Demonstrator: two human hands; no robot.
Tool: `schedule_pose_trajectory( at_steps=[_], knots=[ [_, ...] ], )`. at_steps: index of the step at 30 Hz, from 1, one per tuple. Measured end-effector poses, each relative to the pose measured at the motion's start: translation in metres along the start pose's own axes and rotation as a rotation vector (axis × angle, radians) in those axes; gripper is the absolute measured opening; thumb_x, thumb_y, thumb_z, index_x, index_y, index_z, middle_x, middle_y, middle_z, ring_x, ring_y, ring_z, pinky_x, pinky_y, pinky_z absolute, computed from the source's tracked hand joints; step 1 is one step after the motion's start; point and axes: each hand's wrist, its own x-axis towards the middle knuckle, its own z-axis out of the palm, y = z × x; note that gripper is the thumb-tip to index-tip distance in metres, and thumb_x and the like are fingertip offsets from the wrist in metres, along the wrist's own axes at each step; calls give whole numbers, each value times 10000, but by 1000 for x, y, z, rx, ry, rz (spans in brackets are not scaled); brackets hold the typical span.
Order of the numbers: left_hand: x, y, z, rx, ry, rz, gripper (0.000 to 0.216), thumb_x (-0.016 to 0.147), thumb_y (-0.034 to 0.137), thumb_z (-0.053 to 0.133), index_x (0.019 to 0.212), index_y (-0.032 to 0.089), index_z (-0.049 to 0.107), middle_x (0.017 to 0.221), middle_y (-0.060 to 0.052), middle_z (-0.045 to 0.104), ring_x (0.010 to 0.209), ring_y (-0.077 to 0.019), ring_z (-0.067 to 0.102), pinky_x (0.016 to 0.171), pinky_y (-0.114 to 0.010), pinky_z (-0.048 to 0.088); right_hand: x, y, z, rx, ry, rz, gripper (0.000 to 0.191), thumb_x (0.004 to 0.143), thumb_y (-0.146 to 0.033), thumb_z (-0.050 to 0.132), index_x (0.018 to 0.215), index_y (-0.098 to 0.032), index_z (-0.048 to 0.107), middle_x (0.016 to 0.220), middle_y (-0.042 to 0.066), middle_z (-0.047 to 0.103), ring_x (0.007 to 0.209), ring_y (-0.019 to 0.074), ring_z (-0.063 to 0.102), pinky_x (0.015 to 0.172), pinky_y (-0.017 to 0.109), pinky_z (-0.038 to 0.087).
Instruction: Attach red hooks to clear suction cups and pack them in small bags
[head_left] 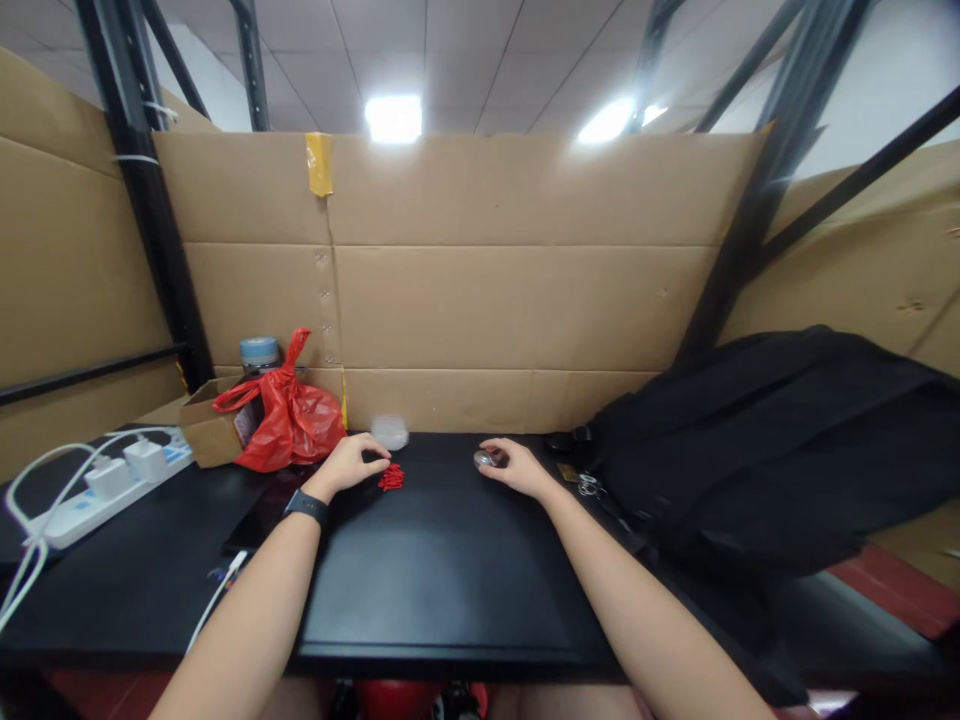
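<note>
At the left edge of a small pile of red pieces (391, 477) on the black table is my left hand (355, 463), its thumb and index fingertips brought close together. Whatever may lie between those fingertips is too small to make out. My right hand (516, 467) rests on the table farther right, thumb and fingers curled round a small, round, shiny dish (484, 459). The dish looks clear or silvery, and its contents are not readable. Behind the red pile, against the cardboard, stands a translucent plastic container (390, 432).
On the left are a red plastic bag (300, 420), a cardboard box (210, 425), a dark tablet or phone (266, 510) and a white power strip (112, 495) with cables. A black backpack (780, 450) fills the right side. Cardboard walls (487, 300) enclose the table (442, 580).
</note>
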Motion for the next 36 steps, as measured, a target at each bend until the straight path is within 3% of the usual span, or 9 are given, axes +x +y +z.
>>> schedule_pose_trajectory(
  at_steps=[13,22,30,36],
  knots=[
    [5,1,9,198,-22,47,123,803,299,683,856,226,767,948,-40,727,933,-208,651,891,-305,469,0,-4,-1,1,-37,70,369,711,-327,723,1053,-194,682,993,70,736,874,206,670,861,351,511],
    [5,1,12,124,-23,37,114,806,293,674,793,210,751,892,-49,727,890,-205,653,869,-298,476,-1,-6,0,23,-24,77,385,723,-327,719,1080,-191,668,1033,85,728,869,205,662,866,366,510],
    [5,32,10,22,88,-23,179,873,330,596,881,184,700,902,-41,740,850,-207,683,821,-291,504,1,-3,0,80,30,77,296,808,-372,634,1051,-206,663,1043,82,721,916,221,651,899,393,498],
    [10,56,22,-19,188,34,216,926,315,544,988,204,719,987,-38,753,922,-206,692,877,-306,508,2,-26,2,104,128,58,323,812,-369,616,1096,-214,606,1092,91,682,917,219,619,838,391,508]
  ],
)
